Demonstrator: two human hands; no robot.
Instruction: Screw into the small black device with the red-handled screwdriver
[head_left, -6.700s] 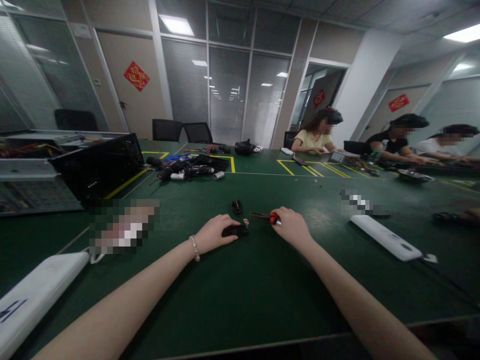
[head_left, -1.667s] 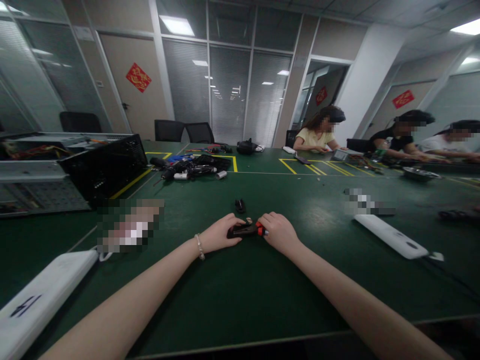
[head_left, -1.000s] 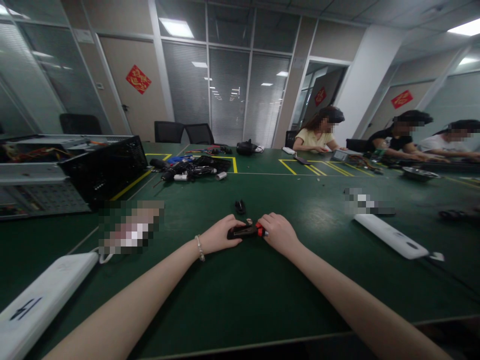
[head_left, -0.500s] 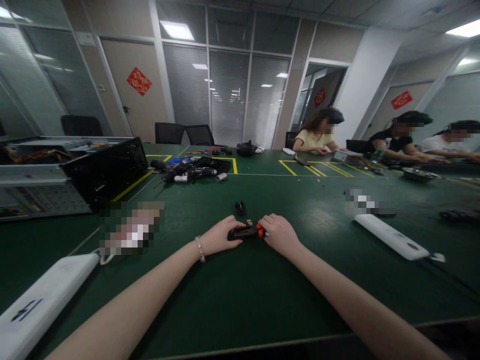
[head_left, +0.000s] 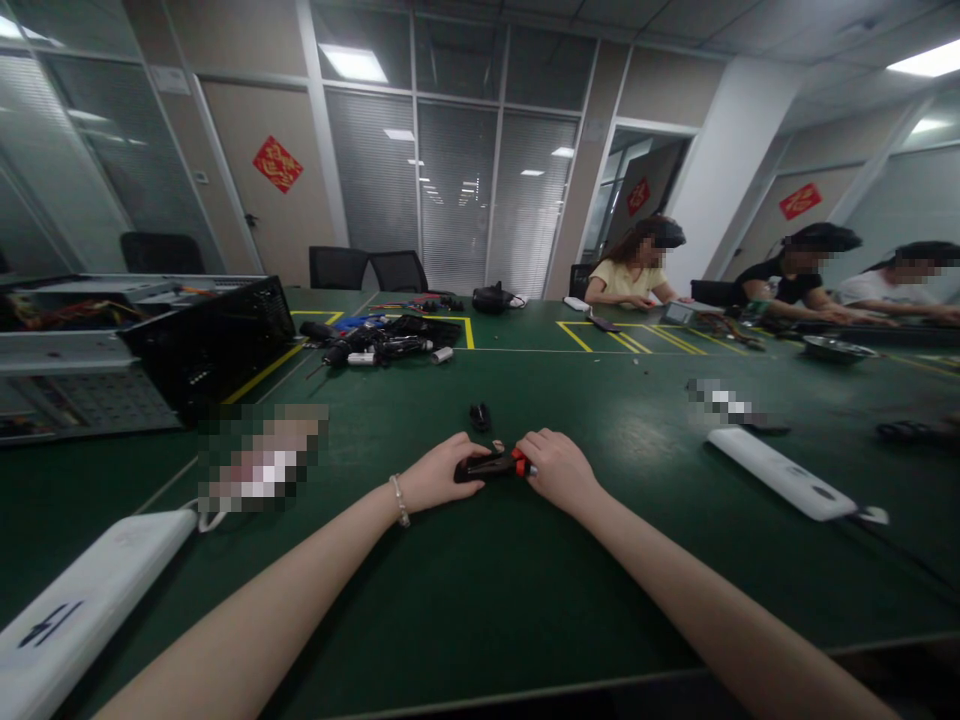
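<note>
My left hand rests on the green table, its fingers closed on a small black part. My right hand grips a tool with a red and black handle. The tool's dark tip lies across the black part between my two hands. A tiny pale piece sits just beyond them. Another small black part lies alone a little farther out.
An open black computer case stands at the left, with a pile of tools behind it. White flat devices lie at near left and at right. Three people work at the far right side of the table.
Since the earliest frame my right hand has brought the tool leftward onto the black part. Over the last second both hands stay almost still.
</note>
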